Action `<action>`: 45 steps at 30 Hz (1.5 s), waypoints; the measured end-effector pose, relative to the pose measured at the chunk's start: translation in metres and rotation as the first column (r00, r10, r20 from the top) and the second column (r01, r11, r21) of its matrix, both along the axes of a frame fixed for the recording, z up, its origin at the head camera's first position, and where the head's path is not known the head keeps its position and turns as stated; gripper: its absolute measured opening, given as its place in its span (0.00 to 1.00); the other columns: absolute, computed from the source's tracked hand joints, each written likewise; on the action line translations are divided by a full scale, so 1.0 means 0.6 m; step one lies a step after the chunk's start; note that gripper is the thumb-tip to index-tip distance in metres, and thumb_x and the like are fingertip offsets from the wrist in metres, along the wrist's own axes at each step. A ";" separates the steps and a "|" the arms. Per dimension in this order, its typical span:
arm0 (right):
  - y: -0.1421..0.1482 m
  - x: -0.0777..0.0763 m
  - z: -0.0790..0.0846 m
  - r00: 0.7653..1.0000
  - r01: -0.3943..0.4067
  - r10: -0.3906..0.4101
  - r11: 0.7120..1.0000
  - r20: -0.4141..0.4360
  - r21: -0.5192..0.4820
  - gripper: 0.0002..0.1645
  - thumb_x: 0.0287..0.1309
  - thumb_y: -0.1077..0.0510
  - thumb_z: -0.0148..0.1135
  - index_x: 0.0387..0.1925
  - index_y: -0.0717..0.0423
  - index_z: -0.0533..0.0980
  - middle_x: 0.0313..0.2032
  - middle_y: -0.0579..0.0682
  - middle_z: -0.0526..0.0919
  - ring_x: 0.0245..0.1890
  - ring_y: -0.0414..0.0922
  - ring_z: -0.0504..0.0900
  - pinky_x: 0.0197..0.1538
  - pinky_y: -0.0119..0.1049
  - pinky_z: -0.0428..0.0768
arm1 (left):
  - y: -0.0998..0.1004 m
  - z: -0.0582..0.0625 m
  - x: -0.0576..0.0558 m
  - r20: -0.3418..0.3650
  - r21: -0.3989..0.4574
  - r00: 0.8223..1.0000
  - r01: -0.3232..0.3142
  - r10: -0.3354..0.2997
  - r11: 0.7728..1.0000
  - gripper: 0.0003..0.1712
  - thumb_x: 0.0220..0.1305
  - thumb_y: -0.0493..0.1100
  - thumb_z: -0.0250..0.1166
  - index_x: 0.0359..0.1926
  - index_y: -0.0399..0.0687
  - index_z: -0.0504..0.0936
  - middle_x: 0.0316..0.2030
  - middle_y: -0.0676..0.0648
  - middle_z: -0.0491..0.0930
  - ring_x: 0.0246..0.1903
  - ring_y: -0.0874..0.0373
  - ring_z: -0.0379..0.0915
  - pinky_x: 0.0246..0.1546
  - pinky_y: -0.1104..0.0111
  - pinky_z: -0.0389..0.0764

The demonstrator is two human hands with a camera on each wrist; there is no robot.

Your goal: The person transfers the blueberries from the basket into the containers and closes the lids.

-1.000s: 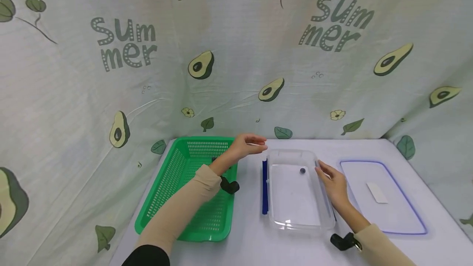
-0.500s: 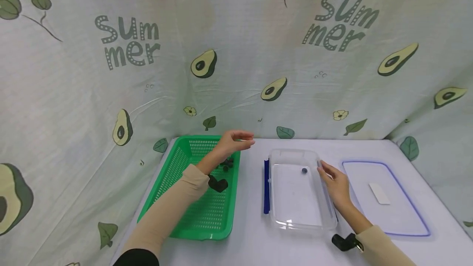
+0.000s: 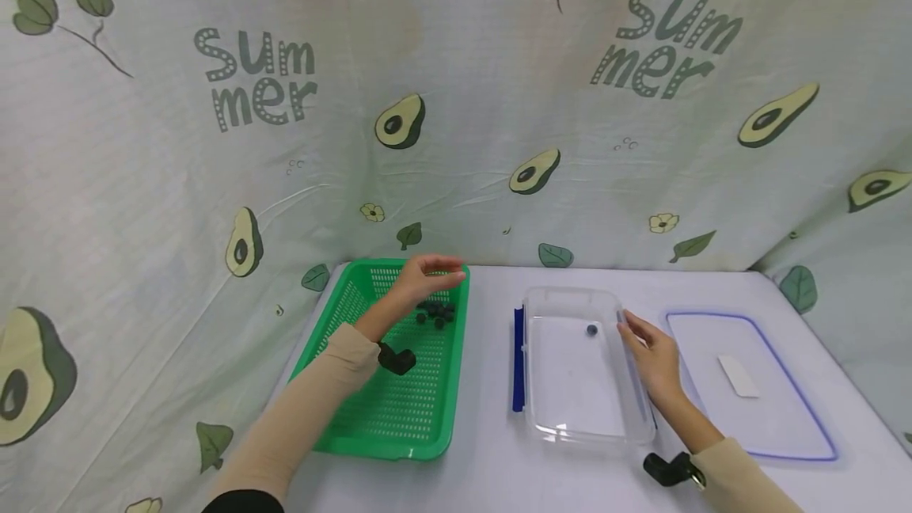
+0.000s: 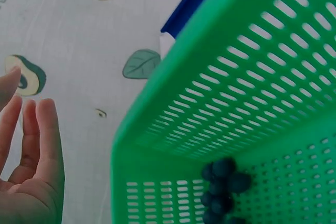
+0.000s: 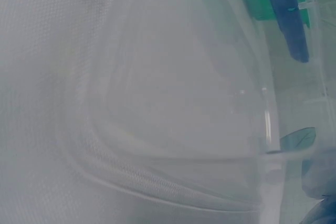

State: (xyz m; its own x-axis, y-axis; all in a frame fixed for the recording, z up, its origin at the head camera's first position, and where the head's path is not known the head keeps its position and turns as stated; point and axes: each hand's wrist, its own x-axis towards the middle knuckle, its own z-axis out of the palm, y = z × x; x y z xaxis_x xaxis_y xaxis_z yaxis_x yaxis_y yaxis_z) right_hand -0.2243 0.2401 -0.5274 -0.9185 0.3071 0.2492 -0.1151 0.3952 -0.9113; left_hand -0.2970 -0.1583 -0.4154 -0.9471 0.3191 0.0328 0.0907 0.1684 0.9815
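Observation:
Over the far end of the green basket (image 3: 445,410), my left hand (image 3: 420,282) hovers with its fingers extended and nothing between them. Several blueberries (image 3: 437,312) lie in the basket's far right corner; the left wrist view shows the same berries (image 4: 224,182) clustered against the slotted wall. One blueberry (image 3: 592,330) sits alone in the clear plastic container (image 3: 570,402). At that container's right rim, my right hand (image 3: 657,362) holds the edge between thumb and fingers. Seen close up in the right wrist view, the container (image 5: 178,77) is blurred and the fingers are out of sight.
A blue latch flap (image 3: 518,359) sticks out along the container's left side. To the right, a clear lid with a blue edge (image 3: 787,370) lies flat, bearing a white label (image 3: 739,377). A printed curtain (image 3: 456,204) hangs behind the white table (image 3: 492,450).
My left hand has moved left, from the gap between basket and container to over the basket, uncovering the berries. The right hand stays at the container's rim. The head view has shifted slightly.

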 end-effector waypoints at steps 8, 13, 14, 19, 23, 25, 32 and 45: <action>0.003 0.000 0.003 1.000 0.002 -0.002 1.000 0.018 0.004 0.25 0.67 0.56 0.65 0.60 0.66 0.76 0.56 0.65 0.80 0.41 0.16 0.71 0.47 0.11 0.69 | -0.036 -0.023 0.001 -0.008 -0.045 0.997 -0.079 0.079 0.996 0.28 0.63 0.44 0.72 0.60 0.35 0.79 0.56 0.40 0.81 0.57 0.49 0.74 0.54 0.58 0.79; 0.001 0.002 0.001 0.999 0.005 -0.005 1.000 0.045 0.004 0.25 0.68 0.54 0.64 0.61 0.65 0.76 0.57 0.64 0.79 0.42 0.16 0.71 0.47 0.11 0.69 | -0.057 -0.037 0.003 0.001 -0.060 0.993 -0.116 0.116 0.991 0.27 0.62 0.45 0.73 0.59 0.37 0.80 0.56 0.40 0.81 0.57 0.48 0.75 0.55 0.55 0.78; 0.001 0.002 0.000 0.999 0.005 -0.005 1.000 0.048 0.001 0.25 0.68 0.54 0.64 0.61 0.65 0.76 0.57 0.64 0.79 0.42 0.16 0.71 0.47 0.11 0.70 | -0.061 -0.039 0.004 -0.002 -0.062 0.993 -0.119 0.119 0.991 0.27 0.62 0.45 0.73 0.59 0.37 0.80 0.56 0.40 0.80 0.57 0.47 0.74 0.56 0.55 0.78; 0.000 0.002 -0.002 0.999 0.002 -0.001 1.000 0.044 -0.006 0.26 0.68 0.54 0.63 0.61 0.65 0.76 0.57 0.64 0.79 0.43 0.17 0.71 0.48 0.12 0.69 | -0.078 -0.051 0.006 -0.035 -0.073 0.992 -0.126 0.124 0.989 0.27 0.64 0.42 0.71 0.61 0.34 0.78 0.58 0.38 0.79 0.60 0.44 0.71 0.56 0.55 0.77; -0.001 0.001 -0.004 0.999 0.009 -0.009 1.000 0.032 -0.007 0.25 0.68 0.55 0.64 0.60 0.66 0.76 0.56 0.64 0.79 0.43 0.17 0.72 0.48 0.12 0.69 | -0.090 -0.071 -0.003 -0.031 -0.090 0.987 -0.159 0.157 0.983 0.29 0.63 0.43 0.72 0.61 0.33 0.78 0.57 0.38 0.79 0.60 0.45 0.72 0.57 0.55 0.77; -0.001 0.001 -0.003 0.999 0.014 -0.014 1.000 0.029 -0.004 0.24 0.67 0.55 0.65 0.60 0.65 0.77 0.56 0.64 0.80 0.42 0.17 0.72 0.48 0.12 0.69 | -0.093 -0.075 -0.005 -0.020 -0.098 0.984 -0.180 0.179 0.979 0.28 0.62 0.43 0.73 0.60 0.34 0.79 0.56 0.39 0.80 0.60 0.45 0.72 0.57 0.55 0.77; -0.001 0.002 0.001 1.000 0.004 -0.003 1.000 0.028 -0.019 0.25 0.67 0.55 0.64 0.60 0.66 0.76 0.56 0.63 0.80 0.43 0.17 0.72 0.48 0.12 0.69 | -0.106 -0.100 -0.013 -0.009 -0.106 0.976 -0.217 0.218 0.970 0.26 0.61 0.41 0.74 0.59 0.36 0.80 0.55 0.41 0.82 0.59 0.47 0.74 0.56 0.58 0.77; 0.001 0.001 -0.005 1.000 0.005 -0.004 1.000 0.024 -0.013 0.25 0.68 0.55 0.64 0.60 0.67 0.76 0.57 0.64 0.79 0.43 0.18 0.72 0.48 0.12 0.70 | -0.122 -0.139 -0.026 0.016 -0.179 0.964 -0.258 0.265 0.949 0.23 0.60 0.38 0.74 0.56 0.37 0.83 0.54 0.41 0.82 0.58 0.46 0.74 0.55 0.58 0.78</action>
